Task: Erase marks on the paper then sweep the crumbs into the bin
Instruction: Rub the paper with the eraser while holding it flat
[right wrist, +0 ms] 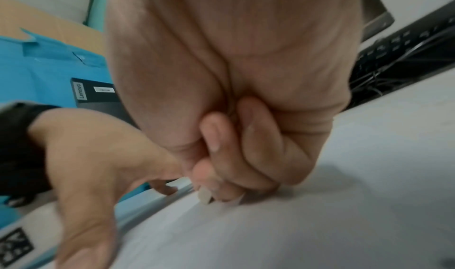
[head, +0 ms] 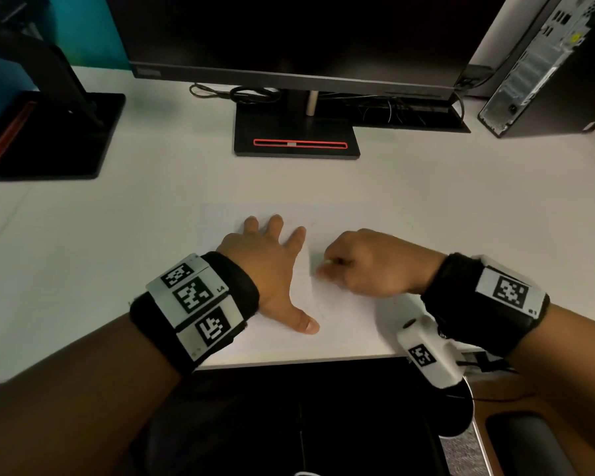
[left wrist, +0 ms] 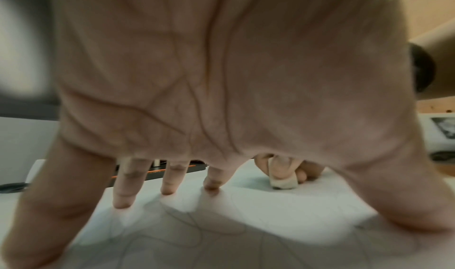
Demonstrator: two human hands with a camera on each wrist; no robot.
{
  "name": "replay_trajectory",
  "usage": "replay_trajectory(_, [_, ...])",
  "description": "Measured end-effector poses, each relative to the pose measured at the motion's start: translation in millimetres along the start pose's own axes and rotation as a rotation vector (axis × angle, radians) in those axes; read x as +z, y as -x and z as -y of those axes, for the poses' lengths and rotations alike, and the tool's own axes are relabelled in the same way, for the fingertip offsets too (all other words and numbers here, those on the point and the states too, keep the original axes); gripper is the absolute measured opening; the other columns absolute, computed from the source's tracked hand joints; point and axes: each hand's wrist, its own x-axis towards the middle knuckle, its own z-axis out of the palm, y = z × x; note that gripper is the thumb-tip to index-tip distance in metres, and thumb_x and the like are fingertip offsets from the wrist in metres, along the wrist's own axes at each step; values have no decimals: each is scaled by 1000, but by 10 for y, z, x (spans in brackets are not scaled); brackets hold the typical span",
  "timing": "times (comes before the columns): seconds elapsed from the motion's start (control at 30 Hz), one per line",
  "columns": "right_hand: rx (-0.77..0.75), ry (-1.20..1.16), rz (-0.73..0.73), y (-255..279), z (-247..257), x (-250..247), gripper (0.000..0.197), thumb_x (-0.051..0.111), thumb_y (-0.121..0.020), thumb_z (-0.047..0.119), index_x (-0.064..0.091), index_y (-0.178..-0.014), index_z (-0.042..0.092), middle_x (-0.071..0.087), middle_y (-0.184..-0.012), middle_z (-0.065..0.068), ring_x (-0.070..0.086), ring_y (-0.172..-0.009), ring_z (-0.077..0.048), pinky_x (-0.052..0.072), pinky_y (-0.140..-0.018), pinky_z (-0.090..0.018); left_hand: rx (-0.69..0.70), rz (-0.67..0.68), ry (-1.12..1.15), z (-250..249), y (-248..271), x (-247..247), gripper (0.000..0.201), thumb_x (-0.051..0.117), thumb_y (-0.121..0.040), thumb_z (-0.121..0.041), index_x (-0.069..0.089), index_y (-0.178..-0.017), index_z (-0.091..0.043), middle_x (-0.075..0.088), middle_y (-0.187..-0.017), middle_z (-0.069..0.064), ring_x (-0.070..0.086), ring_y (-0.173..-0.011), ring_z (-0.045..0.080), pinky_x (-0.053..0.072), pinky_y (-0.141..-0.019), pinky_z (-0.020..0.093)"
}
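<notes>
Your white sheet of paper (head: 344,324) lies flat in the lower middle of the head view, on the white desk (head: 117,235), its near edge close to the desk's front edge. From above its marks are barely visible; only the left wrist view shows the thin grey pencil lines (left wrist: 197,226) looping across the sheet beneath your palm.

Your right hand (head: 368,266) is curled tight around a small off-white eraser (left wrist: 283,181), whose lower end touches the paper. The head view shows only a pale tip at your fingertips; the left wrist view, at centre right, shows the block with your thumb across it.

Your left hand (head: 272,266) lies spread with straight fingers, its fingertips and thumb pressed on the sheet just left of the eraser, holding nothing.

Beyond the paper, at the top of the head view, stands a black monitor (head: 289,36) on a base with a red slot (head: 299,145). A grey computer tower (head: 543,63) fills the upper right.
</notes>
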Motion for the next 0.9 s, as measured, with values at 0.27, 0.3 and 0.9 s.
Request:
replay_trajectory(0.27, [-11,-10,29,18,-4,29,42,49,-103,41,54,-68,18,58,-70,1,54,-66,-15,40,-64,-32,-4,-1,-6,-6,-1,-3,142,58,-58,-94,-17,-158,-28,-10,-167,7,1,-152,39,36,-109,49])
replay_trajectory(0.3, [-4,-5,6,13,-24,6,42,49,-103,39,53,-67,19,58,-70,1,53,-66,-15,39,-64,-32,-5,-2,-6,-9,-2,-6,142,58,-58,-95,-17,-158,-27,-9,-166,7,1,-152,39,37,-109,49])
replay_trajectory(0.9, [-1,9,-13,78,-74,29,43,48,-103,38,50,-64,21,55,-66,4,51,-63,-10,37,-65,-31,-23,18,-4,-26,12,-21,142,57,-59,-95,-20,-158,-27,-11,-167,6,-1,-152,39,37,-110,49])
